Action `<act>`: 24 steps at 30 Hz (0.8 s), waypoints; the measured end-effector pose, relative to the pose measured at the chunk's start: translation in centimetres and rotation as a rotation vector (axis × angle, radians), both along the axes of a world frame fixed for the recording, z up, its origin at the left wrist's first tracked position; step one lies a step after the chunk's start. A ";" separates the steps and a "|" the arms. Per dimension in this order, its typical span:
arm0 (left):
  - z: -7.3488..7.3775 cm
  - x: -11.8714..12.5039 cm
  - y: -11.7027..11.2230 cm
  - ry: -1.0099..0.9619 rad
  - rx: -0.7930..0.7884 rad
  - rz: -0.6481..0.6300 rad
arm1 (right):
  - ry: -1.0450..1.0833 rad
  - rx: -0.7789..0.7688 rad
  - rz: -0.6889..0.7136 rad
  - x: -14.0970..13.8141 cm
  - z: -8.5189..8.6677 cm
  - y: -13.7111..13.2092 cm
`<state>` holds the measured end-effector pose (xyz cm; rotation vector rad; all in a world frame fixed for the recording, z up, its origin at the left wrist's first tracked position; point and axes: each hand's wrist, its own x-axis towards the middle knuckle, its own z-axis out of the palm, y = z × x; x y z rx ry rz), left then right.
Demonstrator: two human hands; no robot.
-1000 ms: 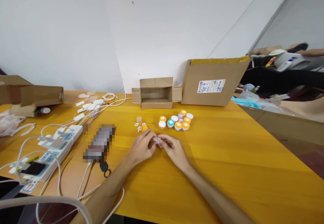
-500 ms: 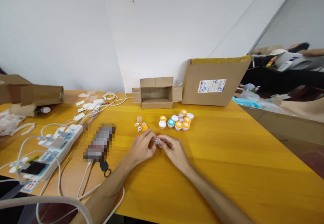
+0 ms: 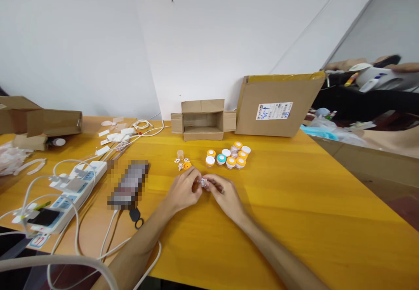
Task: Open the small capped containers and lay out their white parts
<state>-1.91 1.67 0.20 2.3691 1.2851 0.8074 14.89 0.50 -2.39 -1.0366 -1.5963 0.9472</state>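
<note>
My left hand (image 3: 186,189) and my right hand (image 3: 227,194) meet over the table, both closed with a small clear-and-white plastic piece (image 3: 203,182) pinched between their fingertips. The fingers cover much of the piece, so its exact kind is unclear. Just beyond my left hand lie an orange ring-shaped cap (image 3: 187,166), several small white spotted pieces (image 3: 180,166) and a small clear cup (image 3: 180,154). Farther off, beyond my right hand, several little round jars stand in a cluster, among them one with a teal lid (image 3: 221,159), orange-lidded ones (image 3: 231,162) and white-lidded ones (image 3: 210,161).
A small open cardboard box (image 3: 203,122) stands against the wall, beside a large leaning carton (image 3: 278,106). To the left are a blurred-out phone (image 3: 129,184), a power strip (image 3: 72,198) with cables, and another open box (image 3: 54,122). A person's limbs show at the far right.
Both hands stay in the same place. The small plastic piece seems slightly turned between the fingertips.
</note>
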 end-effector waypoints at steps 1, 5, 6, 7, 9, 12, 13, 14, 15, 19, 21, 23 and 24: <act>0.0 0.0 0.0 -0.001 0.000 -0.001 | -0.003 0.002 -0.001 0.0 0.0 0.0; 0.0 0.0 0.1 0.001 0.001 -0.009 | -0.008 0.010 -0.005 0.0 0.0 0.0; 0.0 -0.1 0.1 0.003 0.003 -0.012 | -0.007 0.011 -0.008 0.1 -0.1 0.0; 0.0 -0.1 0.1 0.005 0.007 -0.013 | -0.005 0.012 -0.012 0.1 -0.1 0.0; -0.1 -0.1 0.1 0.006 0.011 -0.011 | 0.000 0.008 -0.021 0.2 -0.1 0.1; -0.1 -0.1 0.1 0.000 0.005 -0.009 | 0.002 0.001 -0.027 0.3 -0.2 0.2; -0.1 -0.1 0.0 -0.005 0.002 -0.011 | 0.001 0.002 -0.028 0.3 -0.2 0.2; -0.1 -0.1 0.0 -0.011 0.002 -0.013 | -0.001 0.006 -0.032 0.2 -0.2 0.1; -0.1 -0.1 0.0 -0.016 0.006 -0.015 | -0.001 0.013 -0.038 0.2 -0.2 0.1; 0.0 -0.1 -0.1 -0.001 0.036 -0.015 | -0.014 0.031 -0.054 0.1 -0.1 0.0; 0.0 -0.1 -0.1 0.023 0.045 -0.002 | -0.023 0.032 -0.050 0.1 -0.1 0.0; -0.1 -0.1 -0.1 0.042 0.051 0.008 | -0.032 0.037 -0.044 0.1 0.0 -0.1; -0.1 -0.1 -0.1 0.044 0.054 0.010 | -0.037 0.039 -0.042 0.1 0.1 -0.1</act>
